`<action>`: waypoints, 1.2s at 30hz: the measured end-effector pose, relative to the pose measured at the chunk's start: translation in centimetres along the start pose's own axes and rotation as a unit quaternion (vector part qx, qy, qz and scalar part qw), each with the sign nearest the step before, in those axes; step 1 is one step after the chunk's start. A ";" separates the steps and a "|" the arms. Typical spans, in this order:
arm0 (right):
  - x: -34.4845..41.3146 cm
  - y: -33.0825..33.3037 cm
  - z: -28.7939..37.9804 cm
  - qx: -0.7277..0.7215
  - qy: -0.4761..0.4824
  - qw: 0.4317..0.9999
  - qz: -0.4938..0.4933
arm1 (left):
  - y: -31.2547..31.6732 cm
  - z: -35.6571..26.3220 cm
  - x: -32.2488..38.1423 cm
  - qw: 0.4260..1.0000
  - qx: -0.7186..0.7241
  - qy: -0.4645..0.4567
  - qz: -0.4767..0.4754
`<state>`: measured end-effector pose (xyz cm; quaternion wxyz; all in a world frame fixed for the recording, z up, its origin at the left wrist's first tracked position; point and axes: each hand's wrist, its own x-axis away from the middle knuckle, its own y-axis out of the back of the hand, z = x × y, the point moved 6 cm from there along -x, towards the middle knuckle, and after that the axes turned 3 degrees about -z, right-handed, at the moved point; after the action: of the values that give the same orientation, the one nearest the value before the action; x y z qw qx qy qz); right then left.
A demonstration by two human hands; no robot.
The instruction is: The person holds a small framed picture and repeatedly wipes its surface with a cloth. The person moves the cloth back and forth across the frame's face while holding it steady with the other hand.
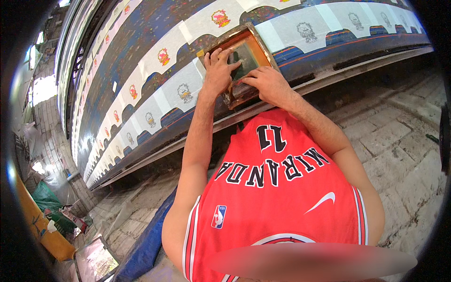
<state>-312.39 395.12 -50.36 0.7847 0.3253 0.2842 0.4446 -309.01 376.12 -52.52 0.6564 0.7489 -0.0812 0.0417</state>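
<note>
A wooden screen-printing frame lies over the near row of pale fabric pieces, its mesh dark and partly covered by my hands. My left hand is on the left side of the frame, thumb reaching over the mesh and fingers towards the far left corner. On the right side, near the front, rests my right hand with its fingers bent inwards. What lies under both palms is hidden. To the right, a fabric piece bears a grey outline print. Left of the frame, another print shows a little yellow inside its outline.
A long dark printing table runs across the view, its metal edge rail close to my body. Red and yellow prints fill the farther row. More tables stand beyond. Blue sheeting lies on the brick floor.
</note>
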 end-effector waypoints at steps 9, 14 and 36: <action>0.1 -0.7 -0.3 0.007 -0.009 1.000 0.004 | -0.2 -0.3 0.5 1.000 0.000 -0.016 -0.009; 0.2 -0.5 -0.2 -0.010 -0.016 1.000 0.000 | -0.6 -0.4 0.5 0.999 -0.017 -0.029 -0.033; -10.8 0.9 -5.8 0.061 -0.056 0.996 0.035 | 0.6 -0.1 16.9 0.950 0.142 0.251 -0.118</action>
<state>-321.92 387.46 -51.63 0.7618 0.4068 0.2552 0.4348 -292.53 375.01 -49.09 0.5424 0.8040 0.1817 0.1622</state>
